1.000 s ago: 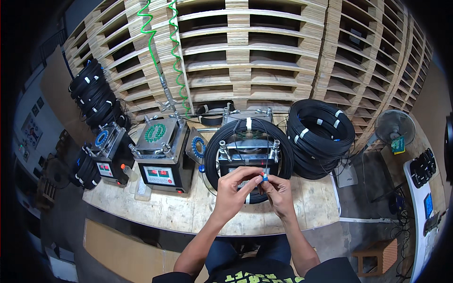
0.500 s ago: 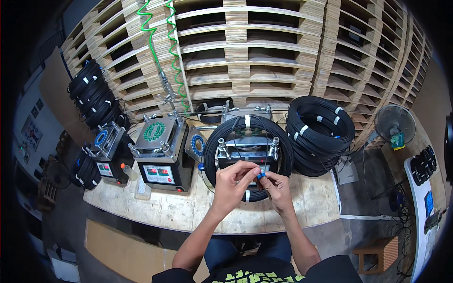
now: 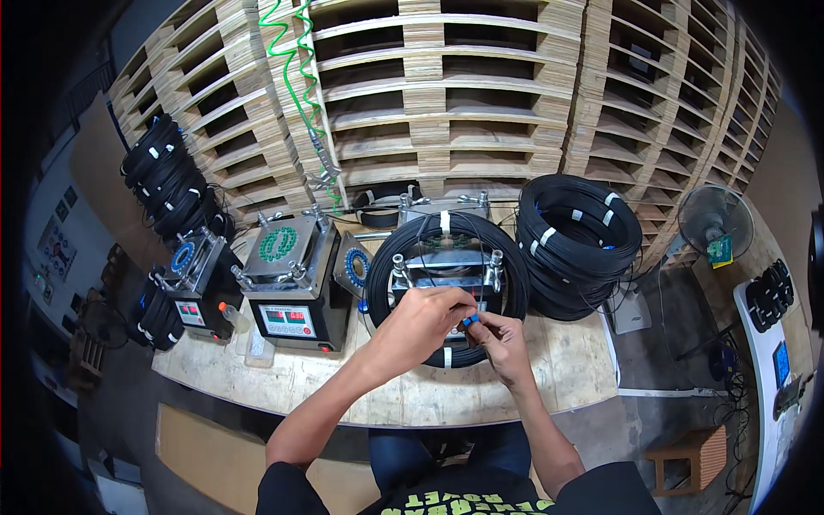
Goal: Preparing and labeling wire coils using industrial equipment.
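Both hands meet in front of a large coil of black cable (image 3: 520,287). A small blue cable connector (image 3: 470,320) is pinched between the thumb and fingers of my right hand (image 3: 506,346). My left hand (image 3: 418,328) is closed, its fingertips pressed together at the connector's upper end. Its back hides what those fingertips hold. The coil stands around a bench machine with a metal top plate (image 3: 442,275) and clamp posts; white tape binds it at top and bottom.
To the left, a machine (image 3: 287,318) with a lit display stands beside a smaller one (image 3: 190,309) and an orange-capped bottle (image 3: 232,313). Stacked black coils (image 3: 579,266) rise at the right, near a fan (image 3: 717,225). Wooden pallets (image 3: 429,94) back the bench; a green air hose (image 3: 296,77) hangs there.
My left hand has turned over the connector, its back now more toward me, and its forearm has swung out left. My right hand keeps its pinch. The hanging air hose has swung right.
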`<act>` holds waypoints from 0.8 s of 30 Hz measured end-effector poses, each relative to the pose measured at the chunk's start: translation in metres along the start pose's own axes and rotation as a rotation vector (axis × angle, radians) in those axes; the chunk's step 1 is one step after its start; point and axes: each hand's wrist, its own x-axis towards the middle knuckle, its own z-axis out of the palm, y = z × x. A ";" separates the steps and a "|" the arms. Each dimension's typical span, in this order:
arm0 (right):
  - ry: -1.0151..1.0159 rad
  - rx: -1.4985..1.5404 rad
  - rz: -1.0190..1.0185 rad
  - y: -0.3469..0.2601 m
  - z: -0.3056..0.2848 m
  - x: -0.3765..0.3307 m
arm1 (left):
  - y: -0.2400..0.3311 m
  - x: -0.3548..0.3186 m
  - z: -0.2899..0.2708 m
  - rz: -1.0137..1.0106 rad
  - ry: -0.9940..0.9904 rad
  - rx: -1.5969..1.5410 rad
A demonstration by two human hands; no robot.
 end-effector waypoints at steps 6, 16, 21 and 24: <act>0.014 0.082 0.027 0.018 -0.016 -0.003 | -0.002 0.000 0.021 -0.245 0.216 -0.418; 0.064 0.035 -0.006 0.003 -0.008 0.004 | -0.062 -0.074 0.012 -0.365 0.399 -0.813; 0.072 0.071 -0.015 0.007 -0.017 0.003 | -0.126 -0.145 -0.066 -0.475 0.797 -0.525; 0.039 0.091 -0.042 0.005 -0.015 0.002 | -0.181 -0.199 -0.133 -0.525 1.183 -0.237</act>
